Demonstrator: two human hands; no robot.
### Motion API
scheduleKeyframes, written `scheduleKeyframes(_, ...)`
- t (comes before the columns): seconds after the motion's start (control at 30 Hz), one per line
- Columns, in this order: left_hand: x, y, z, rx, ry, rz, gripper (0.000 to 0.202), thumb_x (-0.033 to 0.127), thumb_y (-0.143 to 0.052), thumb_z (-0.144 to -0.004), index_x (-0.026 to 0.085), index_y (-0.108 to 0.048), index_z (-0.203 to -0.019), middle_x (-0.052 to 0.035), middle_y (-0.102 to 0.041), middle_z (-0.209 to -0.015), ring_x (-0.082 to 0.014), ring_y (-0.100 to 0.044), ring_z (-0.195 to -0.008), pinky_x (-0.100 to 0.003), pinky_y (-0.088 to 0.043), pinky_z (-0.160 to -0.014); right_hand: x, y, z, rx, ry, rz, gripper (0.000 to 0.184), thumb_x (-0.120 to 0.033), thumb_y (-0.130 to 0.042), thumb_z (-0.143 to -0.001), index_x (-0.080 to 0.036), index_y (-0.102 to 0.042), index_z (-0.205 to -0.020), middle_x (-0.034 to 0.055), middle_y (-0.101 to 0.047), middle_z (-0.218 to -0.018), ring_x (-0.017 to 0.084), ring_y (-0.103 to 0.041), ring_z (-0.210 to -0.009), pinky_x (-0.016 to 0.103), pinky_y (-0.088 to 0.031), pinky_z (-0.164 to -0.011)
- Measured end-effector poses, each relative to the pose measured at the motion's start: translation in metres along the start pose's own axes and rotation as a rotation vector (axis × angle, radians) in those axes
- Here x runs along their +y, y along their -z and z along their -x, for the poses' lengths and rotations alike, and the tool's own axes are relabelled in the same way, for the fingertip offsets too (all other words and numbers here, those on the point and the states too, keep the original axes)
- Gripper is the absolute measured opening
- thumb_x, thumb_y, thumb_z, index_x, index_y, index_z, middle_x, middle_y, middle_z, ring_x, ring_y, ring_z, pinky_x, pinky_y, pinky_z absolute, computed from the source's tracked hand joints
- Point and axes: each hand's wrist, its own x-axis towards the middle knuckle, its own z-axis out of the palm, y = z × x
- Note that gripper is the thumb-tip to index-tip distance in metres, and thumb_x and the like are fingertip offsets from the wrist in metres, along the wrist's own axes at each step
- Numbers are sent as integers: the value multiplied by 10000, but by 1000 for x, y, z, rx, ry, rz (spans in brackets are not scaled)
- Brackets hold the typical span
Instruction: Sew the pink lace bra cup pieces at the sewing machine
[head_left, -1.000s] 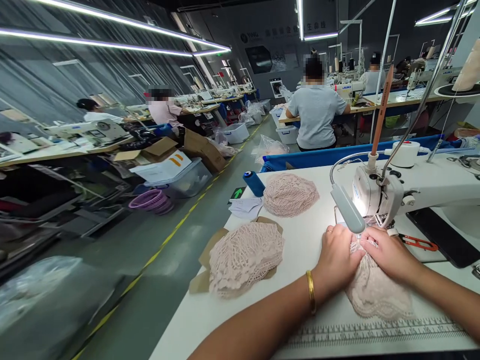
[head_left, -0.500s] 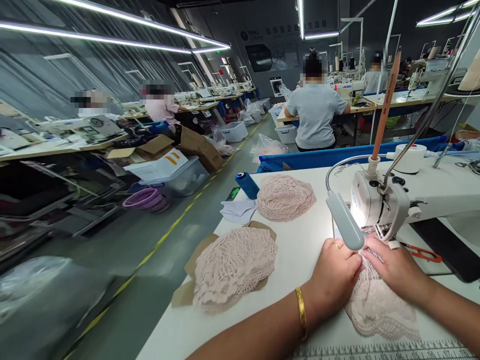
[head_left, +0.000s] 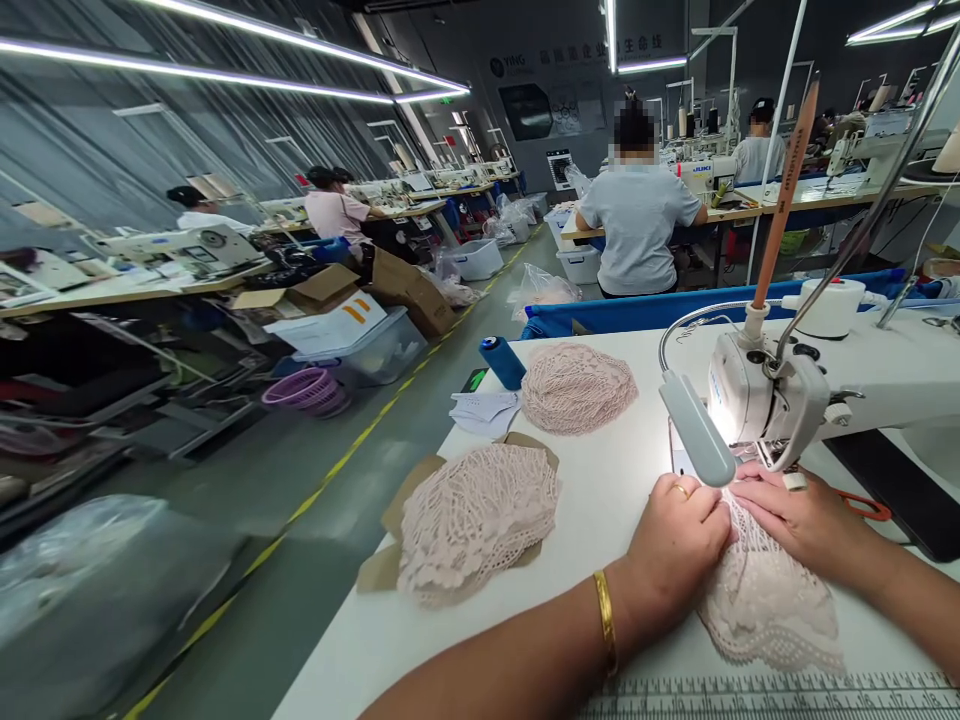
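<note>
A pale pink lace piece lies under the sewing machine head, its scalloped edge toward me. My left hand, with a ring and a gold bangle, is closed on the lace's left edge just in front of the needle area. My right hand lies on the lace's right side, fingers stretched out toward the presser foot. A grey lamp lights this spot and covers part of the left fingertips. The needle itself is hidden.
Two lace piles lie left on the white table, one farther back near a blue thread cone. A ruler strip runs along the front. A black phone-like slab and orange-handled snips lie right. Co-workers sit beyond.
The view has shifted slightly, so the scene sits a little farther right. My right fingers have gone from bunched to flatter on the lace. My left hand keeps its grip.
</note>
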Motion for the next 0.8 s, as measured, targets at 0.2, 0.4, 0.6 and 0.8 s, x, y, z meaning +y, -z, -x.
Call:
scheduleKeyframes(0.2,1,-2,2,1,34,40,248,242,-512,-1083,172,-631,-878,-66,-698,-947,-229,-615,-852,-398,-529,-743,-5,2,2,-68,-49,-36,318,-275,-427,-1103,-264,-737,-1171,87,-745,-1131,239,-702,-871,381,-600,-714)
scheduleKeyframes(0.4,3,1,3,-22,71,73,215,272,-527,-1087,161,-651,-951,-90,-709,-1014,-242,-637,-896,-394,-566,-791,-6,-1,3,-32,-71,-10,308,-242,-422,-1072,-253,-720,-993,115,-734,-1190,279,-719,-941,397,-607,-692)
scheduleKeyframes(0.6,5,-2,0,-34,115,74,172,295,-592,-1059,158,-666,-988,-103,-716,-1055,-273,-644,-956,-422,-593,-815,-10,4,-6,17,-58,3,335,-214,-369,-1072,-239,-653,-897,145,-741,-1124,302,-719,-941,384,-603,-620)
scheduleKeyframes(0.8,4,-1,-3,-15,129,88,149,295,-611,-1051,161,-658,-1007,-90,-714,-1091,-272,-641,-967,-433,-594,-831,-10,5,-12,29,-50,9,390,-247,-317,-1095,-216,-696,-1008,118,-720,-977,298,-720,-918,436,-640,-703)
